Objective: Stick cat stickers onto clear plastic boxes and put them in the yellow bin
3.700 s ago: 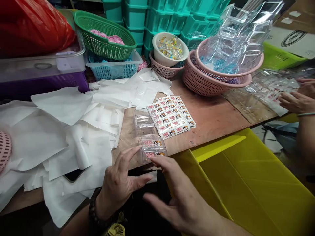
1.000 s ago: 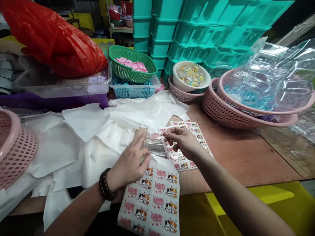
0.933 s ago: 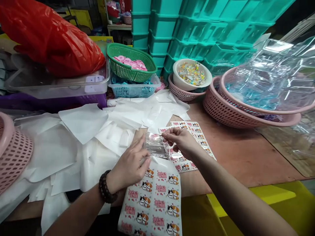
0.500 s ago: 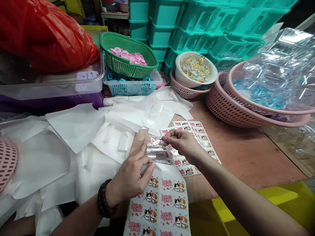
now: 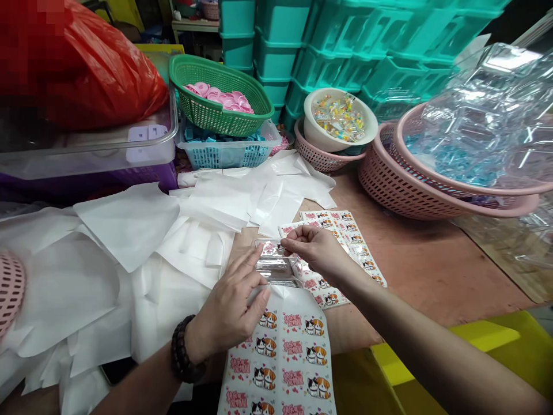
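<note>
A clear plastic case (image 5: pixel 276 266) lies at the table's middle, with a cat-and-dog sticker (image 5: pixel 271 248) on its far end. My left hand (image 5: pixel 235 300) grips the case along its left side, the index fingertip touching the sticker's left end. My right hand (image 5: pixel 313 248) is closed in a pinch on the sticker's right end. Just nearer than the case, a sheet of cat-and-dog stickers (image 5: pixel 279 346) hangs over the table's front edge, close under my left thumb. More sticker sheets (image 5: pixel 360 245) lie stacked beneath and beyond my right hand.
Loose white backing papers (image 5: pixel 125 225) cover the left side. Behind are a green basket of pink pieces (image 5: pixel 259 109), a white bowl (image 5: pixel 309 118) of small packets and stacked teal bins (image 5: pixel 276 52). Pink baskets (image 5: pixel 389 184) with clear plastic shells stand right; a yellow crate (image 5: pixel 453 351) sits below.
My left index finger has shifted onto the sticker's left end. My right hand keeps its pinch nearly in place. The whole view has shifted slightly.
</note>
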